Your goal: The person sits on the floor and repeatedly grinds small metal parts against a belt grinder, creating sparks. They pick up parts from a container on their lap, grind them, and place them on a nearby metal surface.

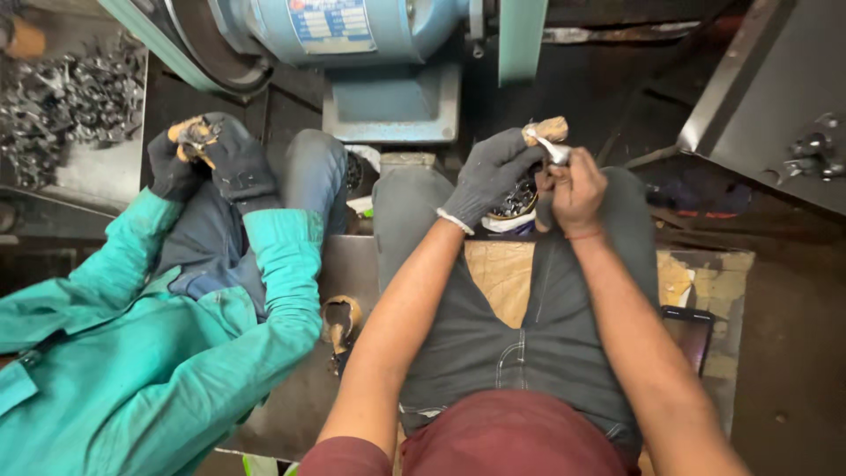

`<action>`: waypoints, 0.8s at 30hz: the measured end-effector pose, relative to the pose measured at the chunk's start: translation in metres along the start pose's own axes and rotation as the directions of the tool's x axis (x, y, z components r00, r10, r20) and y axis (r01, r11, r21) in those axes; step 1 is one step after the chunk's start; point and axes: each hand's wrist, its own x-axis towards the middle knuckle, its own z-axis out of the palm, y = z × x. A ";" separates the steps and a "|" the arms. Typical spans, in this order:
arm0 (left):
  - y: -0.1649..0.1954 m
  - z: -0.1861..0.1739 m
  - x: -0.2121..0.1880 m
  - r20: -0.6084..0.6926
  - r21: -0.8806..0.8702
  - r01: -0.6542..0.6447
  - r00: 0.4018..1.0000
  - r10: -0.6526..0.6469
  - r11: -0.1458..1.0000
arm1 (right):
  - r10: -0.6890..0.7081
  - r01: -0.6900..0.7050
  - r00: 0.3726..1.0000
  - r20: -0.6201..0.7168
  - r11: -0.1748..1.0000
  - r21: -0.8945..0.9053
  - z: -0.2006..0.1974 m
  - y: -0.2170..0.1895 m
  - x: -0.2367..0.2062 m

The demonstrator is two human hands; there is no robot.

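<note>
In the head view, a small shiny metal part (557, 152) is pinched in the bare right hand (575, 187) and steadied by the curled fingers of the gloved left hand (490, 176), held above the lap and close to the grinder (370, 53), while a co-worker's gloved hands (207, 159) are kept apart at left.

1. The blue metal bench grinder (370, 62) blocks the way straight ahead of the hands.
2. A co-worker's green-sleeved arm (282, 264) crowds the left side.
3. A grey slanted metal panel (775, 97) closes the right.
4. Room remains over the grey-trousered lap (520, 335).
</note>
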 end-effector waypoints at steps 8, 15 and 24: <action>0.002 0.003 -0.003 0.073 -0.096 -0.057 0.995 0.064 0.994 | 0.078 -0.079 0.997 0.009 0.986 0.145 -0.014 -0.020 0.007; -0.006 0.007 -0.002 0.008 0.413 0.089 0.995 -0.102 0.906 | 0.014 0.020 0.977 0.215 0.988 -0.152 -0.060 0.016 -0.003; 0.000 0.018 -0.019 0.296 0.582 0.129 0.886 -0.357 0.803 | 0.516 -0.403 0.813 0.268 0.832 -0.381 -0.291 0.033 -0.198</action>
